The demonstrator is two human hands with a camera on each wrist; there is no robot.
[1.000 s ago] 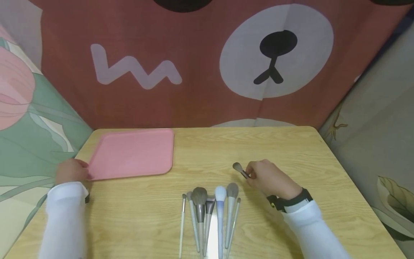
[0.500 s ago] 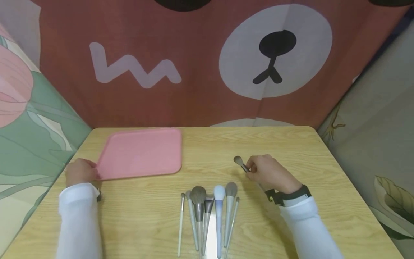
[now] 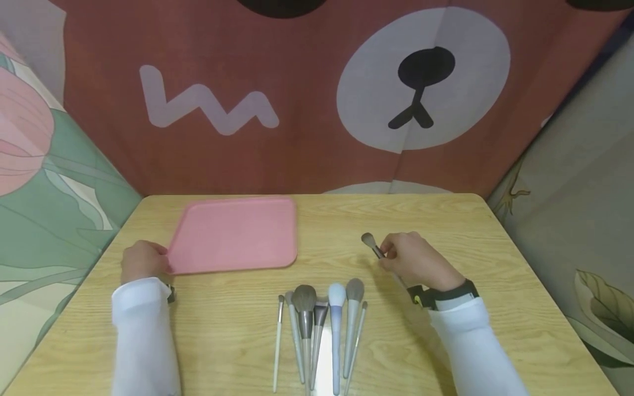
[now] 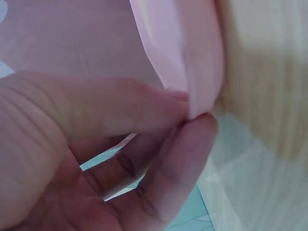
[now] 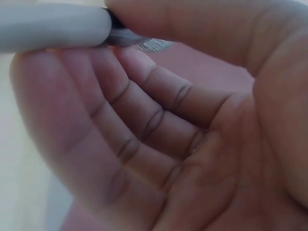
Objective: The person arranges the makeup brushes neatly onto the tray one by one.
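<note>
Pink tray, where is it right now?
In the head view, the tray is on the left half of the table, by its far edge; the left hand pinches its near-left corner.

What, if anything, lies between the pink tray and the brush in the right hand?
Nothing: the head view shows only bare wooden tabletop between the pink tray and the brush held by the right hand.

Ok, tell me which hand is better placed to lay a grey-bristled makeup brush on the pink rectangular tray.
Probably the right hand: it pinches one such brush, right of the tray, while the left hand grips the tray's corner.
</note>
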